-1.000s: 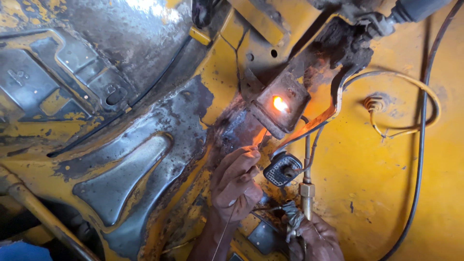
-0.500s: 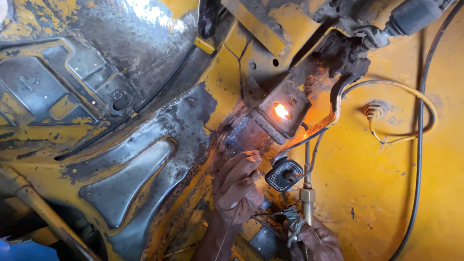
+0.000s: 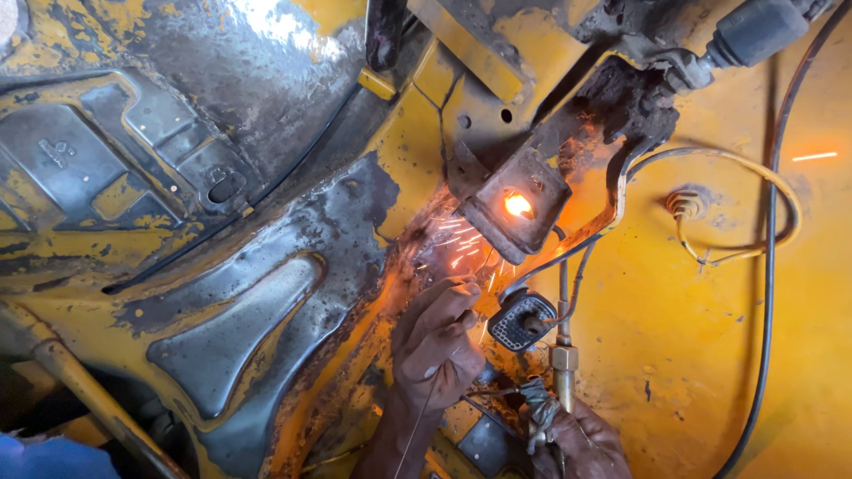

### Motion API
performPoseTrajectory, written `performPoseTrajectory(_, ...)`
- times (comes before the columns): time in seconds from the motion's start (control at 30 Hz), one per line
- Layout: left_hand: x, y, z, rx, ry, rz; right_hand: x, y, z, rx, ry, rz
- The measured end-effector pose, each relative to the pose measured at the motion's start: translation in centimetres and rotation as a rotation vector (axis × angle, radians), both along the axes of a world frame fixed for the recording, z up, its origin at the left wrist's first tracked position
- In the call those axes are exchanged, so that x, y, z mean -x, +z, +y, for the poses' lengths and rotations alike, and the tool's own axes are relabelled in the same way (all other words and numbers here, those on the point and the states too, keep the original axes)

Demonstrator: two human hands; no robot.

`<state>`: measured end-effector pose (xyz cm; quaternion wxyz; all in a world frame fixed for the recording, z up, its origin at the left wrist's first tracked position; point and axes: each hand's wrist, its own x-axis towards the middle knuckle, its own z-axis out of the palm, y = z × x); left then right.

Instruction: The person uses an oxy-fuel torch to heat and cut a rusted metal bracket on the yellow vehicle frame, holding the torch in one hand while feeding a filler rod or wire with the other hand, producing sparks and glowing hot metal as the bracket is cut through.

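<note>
Head view: a rusted yellow car underbody (image 3: 710, 355) fills the space above both hands. Just above the left hand (image 3: 439, 341) a bracket (image 3: 515, 211) glows orange, sparks falling. This hand pinches a thin welding rod (image 3: 417, 417). The right hand (image 3: 581, 443) grips a brass torch (image 3: 564, 372) upright.

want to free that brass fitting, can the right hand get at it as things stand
Probably yes: the right hand sits just below the brass fitting, with only a twist of wire between them.
</note>
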<state>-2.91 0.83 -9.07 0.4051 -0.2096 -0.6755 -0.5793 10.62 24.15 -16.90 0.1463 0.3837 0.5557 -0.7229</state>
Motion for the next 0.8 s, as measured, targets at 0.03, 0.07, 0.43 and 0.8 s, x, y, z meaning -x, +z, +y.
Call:
performPoseTrajectory(0.03,0.0,0.0,0.1,-0.005,0.005,-0.015,0.0,0.1,0.0,0.000,-0.006,0.011)
performPoseTrajectory(0.07,0.0,0.0,0.2,-0.008,0.009,-0.029,-0.1,0.1,0.0,-0.001,0.006,0.007)
performPoseTrajectory(0.43,0.2,-0.7,0.3,-0.001,0.013,0.009,0.1,0.1,-0.9,-0.038,-0.119,0.075)
performPoseTrajectory(0.8,-0.1,-0.8,0.4,-0.043,-0.045,-0.057,0.5,1.4,-1.8,-0.054,-0.122,0.034)
